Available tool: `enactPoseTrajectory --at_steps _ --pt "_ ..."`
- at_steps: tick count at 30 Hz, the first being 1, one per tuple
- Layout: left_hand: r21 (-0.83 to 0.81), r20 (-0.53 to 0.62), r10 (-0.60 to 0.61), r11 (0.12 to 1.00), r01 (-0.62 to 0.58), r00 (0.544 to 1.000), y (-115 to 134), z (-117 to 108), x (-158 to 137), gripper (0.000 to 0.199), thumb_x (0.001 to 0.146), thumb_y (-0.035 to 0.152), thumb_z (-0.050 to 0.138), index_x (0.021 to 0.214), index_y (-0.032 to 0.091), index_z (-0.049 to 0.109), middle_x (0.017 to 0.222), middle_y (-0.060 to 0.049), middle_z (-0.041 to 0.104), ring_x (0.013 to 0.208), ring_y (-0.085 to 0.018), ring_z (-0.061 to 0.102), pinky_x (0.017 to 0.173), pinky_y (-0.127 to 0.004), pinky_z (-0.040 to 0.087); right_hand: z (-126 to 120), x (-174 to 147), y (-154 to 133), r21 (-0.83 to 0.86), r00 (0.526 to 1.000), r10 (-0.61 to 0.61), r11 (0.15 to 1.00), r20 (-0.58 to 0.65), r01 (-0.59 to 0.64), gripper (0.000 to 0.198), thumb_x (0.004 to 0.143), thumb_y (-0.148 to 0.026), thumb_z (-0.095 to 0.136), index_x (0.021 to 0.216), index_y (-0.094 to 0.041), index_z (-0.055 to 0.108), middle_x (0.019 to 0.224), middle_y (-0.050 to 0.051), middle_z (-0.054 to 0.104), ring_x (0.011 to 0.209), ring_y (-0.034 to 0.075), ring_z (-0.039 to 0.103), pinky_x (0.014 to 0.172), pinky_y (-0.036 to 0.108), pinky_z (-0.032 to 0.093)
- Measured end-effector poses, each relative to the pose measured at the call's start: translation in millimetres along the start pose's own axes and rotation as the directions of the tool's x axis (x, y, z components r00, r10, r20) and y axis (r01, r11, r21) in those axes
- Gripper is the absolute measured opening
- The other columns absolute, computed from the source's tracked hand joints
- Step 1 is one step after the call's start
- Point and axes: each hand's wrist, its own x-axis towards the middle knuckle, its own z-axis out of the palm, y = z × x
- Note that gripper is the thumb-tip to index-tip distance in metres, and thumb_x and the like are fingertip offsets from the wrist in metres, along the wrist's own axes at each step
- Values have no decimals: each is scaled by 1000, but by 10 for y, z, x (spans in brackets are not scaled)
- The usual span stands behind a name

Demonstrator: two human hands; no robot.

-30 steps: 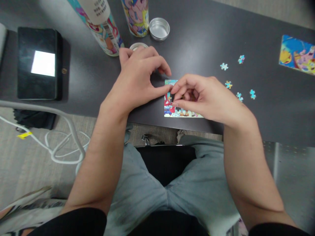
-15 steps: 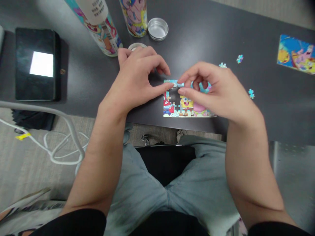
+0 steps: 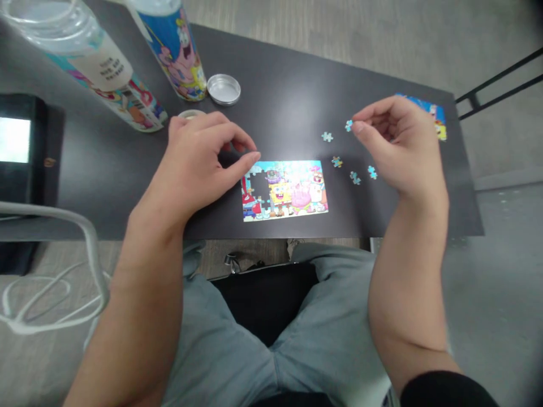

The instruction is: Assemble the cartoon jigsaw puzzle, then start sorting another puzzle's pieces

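Observation:
A mostly assembled jigsaw puzzle (image 3: 301,195) of cartoon figures lies flat near the table's front edge, with a dark gap in its left part. My left hand (image 3: 201,155) rests at its upper left corner, fingers loosely curved and thumb apart, holding nothing. To the right of the puzzle, my right hand (image 3: 399,144) pinches a small light-blue puzzle piece (image 3: 348,125) between thumb and forefinger. Several loose pieces lie below and left of that hand, among them a pale blue puzzle piece (image 3: 327,137) and a blue-and-yellow puzzle piece (image 3: 336,162).
Two tall cartoon-printed cans, a left can (image 3: 127,99) and a right can (image 3: 182,53), stand at the back left. Beside them lies a round metal lid (image 3: 224,90). A blue picture card (image 3: 439,116) is partly behind my right hand. A black device (image 3: 21,158) sits far left.
My right hand has moved from the puzzle over to the loose pieces and now pinches one. My left hand stays by the puzzle's upper left corner. The view has shifted toward the right.

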Motion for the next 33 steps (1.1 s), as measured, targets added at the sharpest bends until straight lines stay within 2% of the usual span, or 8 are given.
enactPoseTrajectory --at_steps 6,10,15,18,20,23,27,33 --pt "-26 -21 63 998 -64 998 -11 83 114 28 110 54 69 111 33 86 119 -3 82 113 -37 71 122 -64 38 -194 -71 253 -184 988 125 977 91 -107 18 99 -44 90 104 -27 88 100 7 85 82 24 67 81 45 56" --pt "5 -28 71 997 -71 997 21 121 194 29 111 54 67 110 32 85 116 -5 81 112 -37 74 119 -61 44 -236 -147 310 -178 973 132 979 190 -99 25 94 -48 97 105 -27 91 101 6 84 80 23 65 83 44 57" --pt "61 4 77 995 -77 997 28 116 257 37 117 54 61 117 25 84 119 -11 81 111 -36 76 109 -56 54 -437 -200 440 -212 981 183 963 64 -166 20 99 -45 88 104 -26 88 100 6 86 80 22 65 81 43 56" --pt "78 8 72 994 -72 997 1 123 273 37 117 53 60 117 26 84 118 -10 81 110 -35 77 105 -53 55 -491 -201 516 -219 978 197 959 67 -179 21 99 -44 89 107 -25 88 100 6 85 78 22 63 81 42 57" --pt "97 6 78 992 -78 997 -18 134 277 40 119 55 58 117 25 84 118 -12 81 113 -38 77 109 -56 55 -415 -174 529 -221 982 176 963 73 -156 19 101 -41 89 112 -25 89 102 6 85 80 22 64 85 42 60" --pt "119 -28 87 989 -83 996 -35 147 276 46 121 59 55 118 24 84 122 -15 83 121 -42 76 117 -61 53 -156 -94 482 -234 993 101 969 62 -84 20 105 -34 86 123 -27 91 112 7 83 82 23 66 92 45 64" --pt "111 -47 74 992 -68 996 -28 140 264 41 121 58 58 116 27 83 126 -13 84 124 -40 75 120 -61 51 205 21 384 -240 992 51 971 115 -22 27 108 -35 87 134 -28 92 123 9 81 83 24 67 95 49 64" --pt "53 -54 28 998 -25 998 34 127 243 34 113 60 63 111 33 83 122 -6 83 120 -37 72 121 -60 48 351 105 383 -210 996 44 977 81 -27 15 100 -34 94 113 -28 94 111 7 78 84 24 65 93 49 64"
